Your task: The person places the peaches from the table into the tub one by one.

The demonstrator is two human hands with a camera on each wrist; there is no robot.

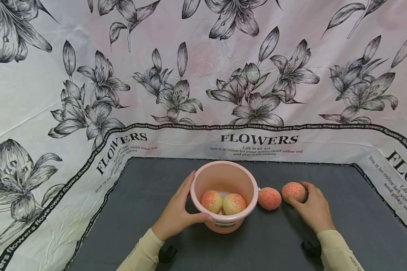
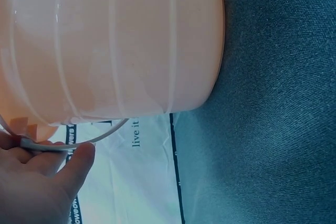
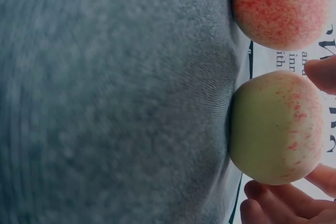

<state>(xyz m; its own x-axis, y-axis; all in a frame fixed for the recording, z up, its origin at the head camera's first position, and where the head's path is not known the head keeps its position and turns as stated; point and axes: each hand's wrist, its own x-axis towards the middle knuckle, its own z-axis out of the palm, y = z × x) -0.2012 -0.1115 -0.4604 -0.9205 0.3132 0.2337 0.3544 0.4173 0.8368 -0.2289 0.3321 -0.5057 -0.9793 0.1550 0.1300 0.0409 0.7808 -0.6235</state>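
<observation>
My left hand [image 1: 177, 215] holds a pink plastic bucket [image 1: 224, 226] from its left side, thumb over the rim. In the left wrist view, the fingers [image 2: 80, 169] are at the bucket's thin white handle [image 2: 58, 147], beside the ribbed wall. Two yellow-and-red peaches, a left one [image 1: 211, 201] and a right one [image 1: 234, 204], lie inside the bucket. My right hand [image 1: 313, 209] grips another peach [image 1: 293, 192], thumb on one side and fingers on the other; its pale green side [image 3: 268, 129] faces the right wrist camera. Between that peach and the bucket sits a redder peach [image 1: 269, 198].
A dark grey cloth [image 1: 274, 244] covers the tabletop, slightly wrinkled near the peaches. Behind and around it hangs a white sheet [image 1: 176, 143] printed with black lilies and lettering. Black straps show below both wrists.
</observation>
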